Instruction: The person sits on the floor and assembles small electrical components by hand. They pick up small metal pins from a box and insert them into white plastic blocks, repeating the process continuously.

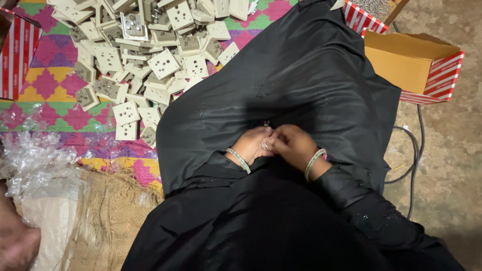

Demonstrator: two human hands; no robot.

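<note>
My left hand [252,144] and my right hand [293,144] meet over my lap, which is covered by black cloth [281,75]. The fingertips of both pinch some small shiny metal pieces [266,145] between them; what they are is too small to tell. One more tiny metal bit [266,123] lies on the cloth just above the hands. Both wrists wear thin pale bangles. A big heap of beige plastic socket plates [150,55] with round holes lies to the upper left on a colourful woven mat [45,85].
An open cardboard box [416,62] with red and white stripes stands at the upper right, with another box of small metal parts [369,10] behind it. Grey cables [414,150] run over the concrete floor. Clear plastic wrap [30,160] and burlap sacking [108,216] lie at the lower left.
</note>
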